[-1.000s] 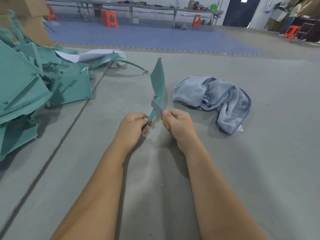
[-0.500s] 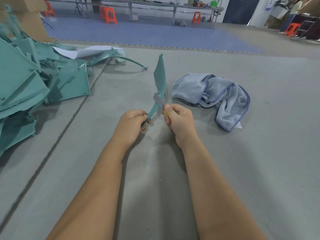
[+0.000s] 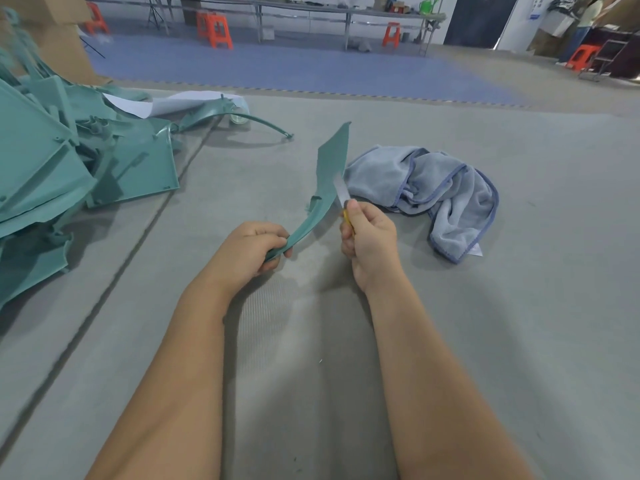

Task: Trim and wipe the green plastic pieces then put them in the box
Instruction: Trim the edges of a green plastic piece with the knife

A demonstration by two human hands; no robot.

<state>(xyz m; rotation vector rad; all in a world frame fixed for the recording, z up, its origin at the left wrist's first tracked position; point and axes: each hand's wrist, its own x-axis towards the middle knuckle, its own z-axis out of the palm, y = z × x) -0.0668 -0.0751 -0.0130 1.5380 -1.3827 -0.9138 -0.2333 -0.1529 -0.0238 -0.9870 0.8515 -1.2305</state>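
— Above the grey mat (image 3: 519, 323), what do the hands hold?
— Left hand (image 3: 254, 249) has its fingers curled round the lower end of a curved green plastic piece (image 3: 330, 168), which rises toward twelve o'clock. Right hand (image 3: 369, 237) is clenched round a yellow-handled blade (image 3: 341, 194), its edge against the piece's right side.
— Anything nearby?
— Blue cloth (image 3: 436, 188) at two o'clock; pile of green pieces (image 3: 69, 161) at ten.

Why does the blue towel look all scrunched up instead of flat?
It is crumpled, not spread. The blue towel lies in a bunched heap on the grey mat, with folds and its darker edging looping over itself. Neither hand touches it.
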